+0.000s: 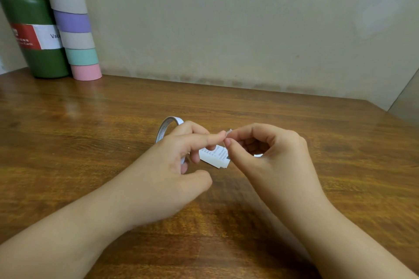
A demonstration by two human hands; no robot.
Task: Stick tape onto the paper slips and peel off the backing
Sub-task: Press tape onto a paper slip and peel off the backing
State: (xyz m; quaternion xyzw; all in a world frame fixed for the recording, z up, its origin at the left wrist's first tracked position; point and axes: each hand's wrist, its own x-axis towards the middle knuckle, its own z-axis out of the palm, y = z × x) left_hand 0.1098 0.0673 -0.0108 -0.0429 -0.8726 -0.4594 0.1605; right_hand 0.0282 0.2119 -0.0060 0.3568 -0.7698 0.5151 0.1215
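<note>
1. Green flask (34, 29), striped tube (72, 22) at the table's (90, 120) far-left.
2. Tape roll (166, 125) behind left hand (172, 165); forefinger straight, other fingers curled on paper slips (215, 156).
3. Right hand (269, 156) pinches white backing tab (228, 132).

Green flask (34, 27) beside striped tube (72, 22).

Viewpoint: head-worn, one wide-angle view only.
Facing: forward and down across the tabletop (294, 124) towards the wall (249, 25).
Closeness: near, both forearms reaching in from the bottom edge.
Framing: left hand (172, 165) and right hand (269, 161) meet mid-frame.
</note>
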